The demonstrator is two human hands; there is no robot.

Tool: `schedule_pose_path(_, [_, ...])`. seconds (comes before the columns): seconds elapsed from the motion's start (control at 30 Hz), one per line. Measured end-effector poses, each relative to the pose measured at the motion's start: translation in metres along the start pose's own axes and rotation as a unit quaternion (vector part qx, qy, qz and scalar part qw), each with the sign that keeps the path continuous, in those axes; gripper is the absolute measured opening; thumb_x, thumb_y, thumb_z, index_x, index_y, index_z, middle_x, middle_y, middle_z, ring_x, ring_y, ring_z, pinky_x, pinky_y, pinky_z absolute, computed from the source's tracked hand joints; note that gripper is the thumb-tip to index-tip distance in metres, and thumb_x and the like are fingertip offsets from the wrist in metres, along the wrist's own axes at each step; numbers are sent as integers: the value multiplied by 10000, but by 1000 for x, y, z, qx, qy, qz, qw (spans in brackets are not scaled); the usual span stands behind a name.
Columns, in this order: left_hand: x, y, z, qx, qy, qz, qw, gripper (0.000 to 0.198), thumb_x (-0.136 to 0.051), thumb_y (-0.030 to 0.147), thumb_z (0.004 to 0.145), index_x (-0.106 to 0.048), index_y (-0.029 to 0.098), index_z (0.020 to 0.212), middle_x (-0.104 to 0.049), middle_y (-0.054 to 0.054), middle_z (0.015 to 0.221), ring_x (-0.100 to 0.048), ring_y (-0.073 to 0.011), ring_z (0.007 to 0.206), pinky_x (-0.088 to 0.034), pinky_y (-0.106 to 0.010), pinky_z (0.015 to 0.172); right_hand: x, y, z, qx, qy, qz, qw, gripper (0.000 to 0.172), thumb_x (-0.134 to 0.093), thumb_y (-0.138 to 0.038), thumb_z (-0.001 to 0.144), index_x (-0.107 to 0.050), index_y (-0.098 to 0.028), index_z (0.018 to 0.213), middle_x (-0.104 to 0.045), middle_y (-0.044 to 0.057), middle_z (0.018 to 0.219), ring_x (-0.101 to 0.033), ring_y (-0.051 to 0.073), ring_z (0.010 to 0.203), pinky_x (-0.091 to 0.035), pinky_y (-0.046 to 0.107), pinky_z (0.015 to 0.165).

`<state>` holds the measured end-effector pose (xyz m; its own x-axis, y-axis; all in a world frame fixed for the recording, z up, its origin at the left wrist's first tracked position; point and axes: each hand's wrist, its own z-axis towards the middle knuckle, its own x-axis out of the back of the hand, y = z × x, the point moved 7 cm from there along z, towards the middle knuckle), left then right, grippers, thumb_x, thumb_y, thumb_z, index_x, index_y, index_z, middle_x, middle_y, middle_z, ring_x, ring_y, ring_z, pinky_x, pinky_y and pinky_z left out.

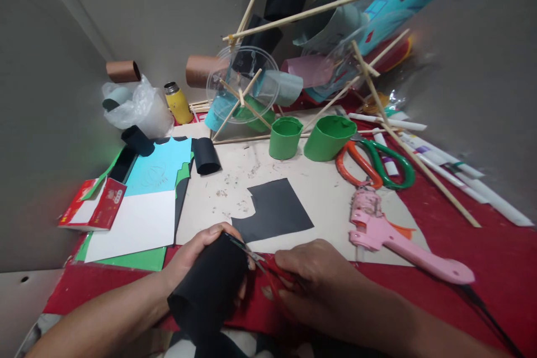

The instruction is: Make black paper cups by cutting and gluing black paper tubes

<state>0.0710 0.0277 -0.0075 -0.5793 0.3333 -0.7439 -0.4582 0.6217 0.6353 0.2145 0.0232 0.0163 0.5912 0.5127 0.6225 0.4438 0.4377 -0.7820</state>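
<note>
My left hand (204,240) is wrapped around a black paper-covered tube (210,279), held tilted near the table's front edge. In my right hand (312,274) is a pair of small scissors with red handles (279,277). Their blades lie at the tube's far rim, beside my left fingers; whether they are cutting into the paper I cannot make out. Just beyond the tube lies a flat sheet of black paper (277,210) with a notched edge. Part of my left fingers is hidden behind the tube.
Two green paper tubes (286,139), large orange-and-green-handled scissors (373,162) and a pink glue gun (403,240) sit on cardboard (235,201). Paper sheets (138,224) and a red box (94,204) are at left. Behind stands a wooden-stick frame (327,11) among tubes and plastic lids.
</note>
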Motion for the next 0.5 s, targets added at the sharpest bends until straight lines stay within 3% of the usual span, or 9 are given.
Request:
schedule_pose_path(0.23, [2,-5,1,7,10,-12,1000,332,-449,447,967,-613,163,1013,-735,-126,926,-714,-218,624,-562,-309,538,-2,0,3,-14,-30,43,999,131,-511,-174,818,-452,-202,704,-445,-79,591,-388,79,523,-257,243,521])
schedule_pose_path(0.5, [3,1,0,19,34,34,999,357,-452,459,968,-637,155,957,-728,-108,877,-691,-205,606,-545,-294,529,-3,4,-1,-19,-48,-23,998,131,-499,-179,843,-527,-188,715,-522,-38,605,-445,105,539,-276,265,544])
